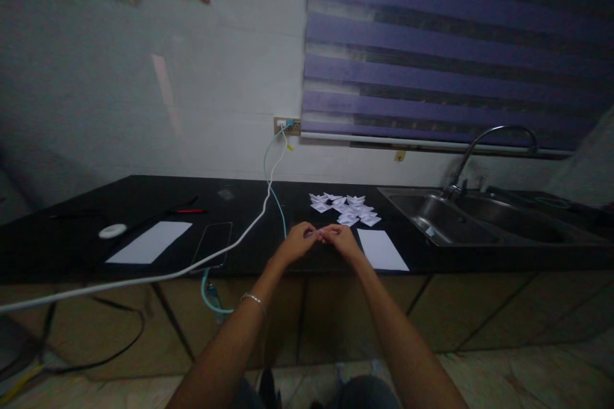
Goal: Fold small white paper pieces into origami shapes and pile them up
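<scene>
Here a black counter (242,201) holds folded papers (355,209) and a sink (444,216)

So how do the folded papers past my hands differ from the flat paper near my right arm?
The folded papers have pointed shapes; the flat paper is a plain rectangle. Each of the folded papers looks smaller than the flat paper. Both are white and lie on the black counter.

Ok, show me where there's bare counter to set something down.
Bare black counter lies behind the phone, between the red item and the white cable; a narrow strip runs in front of the sink. It's crowded around the left hand and right hand, with folded papers behind and a white sheet to the right.
</scene>
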Motion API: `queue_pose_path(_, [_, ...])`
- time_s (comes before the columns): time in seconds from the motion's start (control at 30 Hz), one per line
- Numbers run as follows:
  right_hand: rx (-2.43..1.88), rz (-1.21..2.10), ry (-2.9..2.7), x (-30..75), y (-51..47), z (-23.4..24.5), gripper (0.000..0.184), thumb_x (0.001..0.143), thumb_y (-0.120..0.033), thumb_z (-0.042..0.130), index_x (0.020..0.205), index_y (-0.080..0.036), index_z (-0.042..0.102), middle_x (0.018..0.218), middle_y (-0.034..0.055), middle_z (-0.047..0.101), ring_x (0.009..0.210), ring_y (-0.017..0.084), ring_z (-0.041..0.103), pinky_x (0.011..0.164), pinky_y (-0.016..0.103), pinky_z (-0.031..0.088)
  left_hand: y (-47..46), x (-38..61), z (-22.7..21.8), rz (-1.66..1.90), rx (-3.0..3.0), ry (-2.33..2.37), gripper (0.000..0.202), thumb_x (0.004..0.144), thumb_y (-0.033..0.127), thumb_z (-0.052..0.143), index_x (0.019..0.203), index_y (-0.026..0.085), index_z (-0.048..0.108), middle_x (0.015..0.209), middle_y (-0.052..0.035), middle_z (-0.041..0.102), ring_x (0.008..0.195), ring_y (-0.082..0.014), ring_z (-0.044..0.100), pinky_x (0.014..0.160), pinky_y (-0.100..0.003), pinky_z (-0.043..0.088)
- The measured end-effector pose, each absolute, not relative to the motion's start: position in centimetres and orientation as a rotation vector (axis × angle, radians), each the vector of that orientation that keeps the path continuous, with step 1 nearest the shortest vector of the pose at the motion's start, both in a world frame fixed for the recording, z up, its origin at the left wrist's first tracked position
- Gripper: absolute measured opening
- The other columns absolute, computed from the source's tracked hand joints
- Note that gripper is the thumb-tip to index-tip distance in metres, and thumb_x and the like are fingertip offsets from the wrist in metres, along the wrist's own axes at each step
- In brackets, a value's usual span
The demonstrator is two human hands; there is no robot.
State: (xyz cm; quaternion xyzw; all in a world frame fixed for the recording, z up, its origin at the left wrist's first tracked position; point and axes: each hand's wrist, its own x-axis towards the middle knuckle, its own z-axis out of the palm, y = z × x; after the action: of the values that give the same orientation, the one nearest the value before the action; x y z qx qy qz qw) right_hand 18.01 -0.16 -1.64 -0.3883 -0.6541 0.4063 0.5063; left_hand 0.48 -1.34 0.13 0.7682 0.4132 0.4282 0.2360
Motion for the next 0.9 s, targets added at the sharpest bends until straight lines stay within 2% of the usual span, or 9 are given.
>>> queue_pose_path(0.13, [-0.941, 0.982, -1.59, 18.0, 0.1, -1.9, 0.026, 0.073, -0.039, 0.064, 0.074, -0.014, 0.071, 0.069, 0.0055, 0.069, 0.061, 0.014, 0.059, 0.061, 0.025, 0.044, -1.4, 0.5, 0.2, 1.199, 2.162, 1.171, 0.03, 0.082, 0.041, 0.05, 0.074, 0.015, 0.063, 0.076, -0.0032, 0.06, 0.073, -0.0153, 0.055, 0.066, -0.025, 0.041])
queue_pose_path(0.57, [-0.937, 0.958, -1.568, 18.1, 0.1, -2.0, 0.027, 0.073, -0.04, 0.064, 0.077, -0.014, 0.07, 0.07, 0.0057, 0.069, 0.062, 0.015, 0.06, 0.061, 0.026, 0.044, -1.8, 0.5, 0.5, 1.26, 2.253, 1.119, 0.031, 0.084, 0.042, 0.049, 0.077, 0.016, 0.065, 0.079, -0.0026, 0.057, 0.074, -0.0141, 0.054, 0.067, -0.025, 0.04])
queue_pose_path(0.9, [-0.963, 0.93, -1.579, 18.2, -0.6, -1.0, 0.024, 0.072, -0.04, 0.065, 0.08, -0.018, 0.069, 0.073, 0.0015, 0.065, 0.068, 0.016, 0.057, 0.063, 0.026, 0.042, -1.6, 0.3, 0.7, 1.266, 2.043, 1.039, 0.03, 0.081, 0.044, 0.052, 0.078, 0.016, 0.061, 0.078, -0.0017, 0.058, 0.076, -0.0149, 0.054, 0.07, -0.025, 0.04])
